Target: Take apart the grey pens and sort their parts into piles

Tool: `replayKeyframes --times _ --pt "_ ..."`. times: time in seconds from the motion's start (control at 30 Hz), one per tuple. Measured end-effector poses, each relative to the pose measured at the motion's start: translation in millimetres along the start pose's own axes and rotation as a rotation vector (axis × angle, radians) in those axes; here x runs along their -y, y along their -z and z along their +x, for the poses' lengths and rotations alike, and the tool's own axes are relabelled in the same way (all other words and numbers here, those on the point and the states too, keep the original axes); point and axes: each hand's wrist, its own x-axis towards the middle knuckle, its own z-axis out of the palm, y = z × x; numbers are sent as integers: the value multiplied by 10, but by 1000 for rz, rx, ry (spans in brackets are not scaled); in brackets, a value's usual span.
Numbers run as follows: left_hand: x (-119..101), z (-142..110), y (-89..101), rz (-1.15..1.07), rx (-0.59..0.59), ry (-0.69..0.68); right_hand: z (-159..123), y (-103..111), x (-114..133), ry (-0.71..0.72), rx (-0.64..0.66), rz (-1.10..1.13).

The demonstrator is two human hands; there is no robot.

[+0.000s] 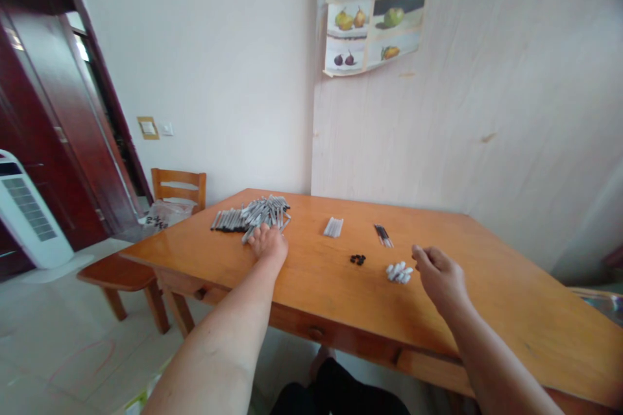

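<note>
My left hand (268, 244) rests at the near edge of a heaped pile of grey pens with black ends (265, 211). Its fingers are curled in against the pile, and whatever they grip is hidden. Over the right part of the table, my right hand (442, 273) is closed with thumb and fingers together; I cannot make out anything in it. Just left of it lies a small heap of white caps or short tubes (399, 272). Several small black pieces (357, 260) sit farther left. Behind these are a row of whitish tubes (333, 227) and several thin dark-and-white refills (383, 235).
The wooden table (311, 272) has drawers along its front edge and meets the wall behind. A wooden chair (179, 185) with a plastic bag (168, 213) on it stands at the left. Farther left is a white appliance (32, 214). Fruit pictures (374, 32) hang on the wall.
</note>
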Motion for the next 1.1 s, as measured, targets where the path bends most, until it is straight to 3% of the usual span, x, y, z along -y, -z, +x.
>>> replayKeyframes --times 0.13,0.37,0.47,0.73,1.1 --pt "-9 18 1 4 44 9 -290 123 -86 -31 27 59" --pt "-6 -55 28 2 44 -26 -588 165 5 -50 62 70" --pt "0 -82 23 0 11 -23 -621 143 4 -69 29 61" --pt "9 -75 34 -2 64 -10 -609 125 -42 -37 14 33" --pt "81 -309 154 -99 93 10 -569 82 -96 -148 -173 197"
